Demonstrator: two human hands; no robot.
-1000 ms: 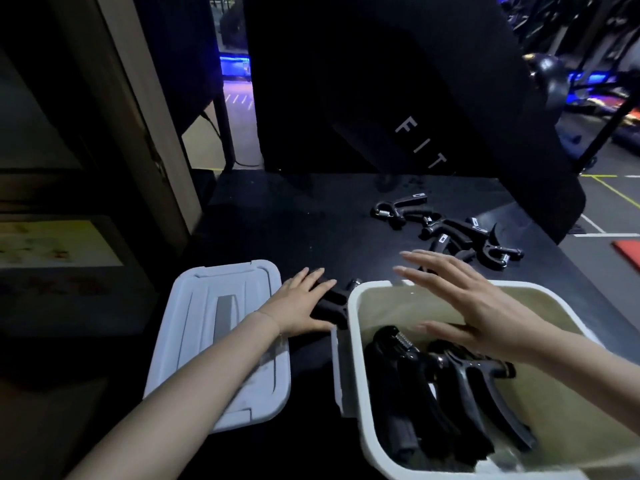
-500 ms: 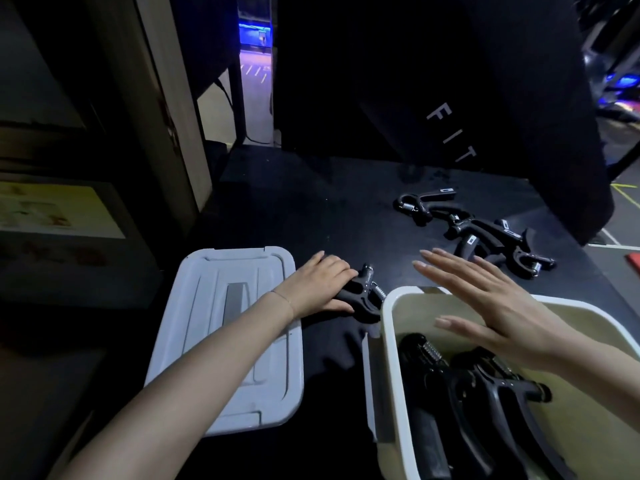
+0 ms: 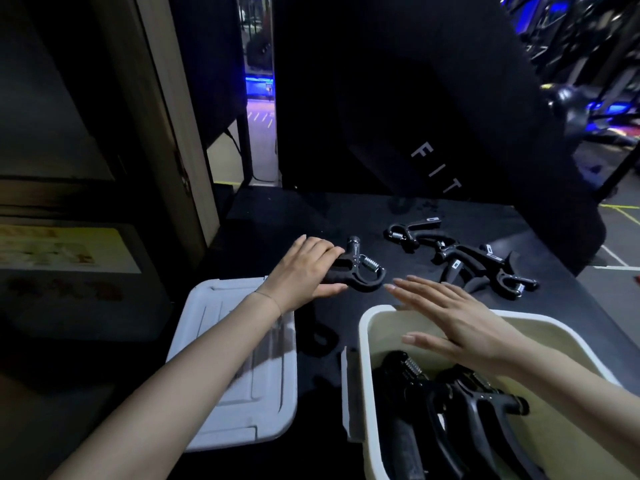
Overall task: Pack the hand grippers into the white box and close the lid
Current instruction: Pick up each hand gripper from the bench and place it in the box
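Head view: my left hand (image 3: 304,268) curls round the handle of a black gripper (image 3: 356,273) on the table (image 3: 304,216), at eleven o'clock from the box (image 3: 367,344), whose lid (image 3: 242,403) lies at its nine o'clock. My right hand (image 3: 460,320) hovers flat, fingers straight, holding nothing, over the box's far rim. Grippers (image 3: 446,407) lie inside it, and a loose pile (image 3: 467,258) sits at one o'clock.
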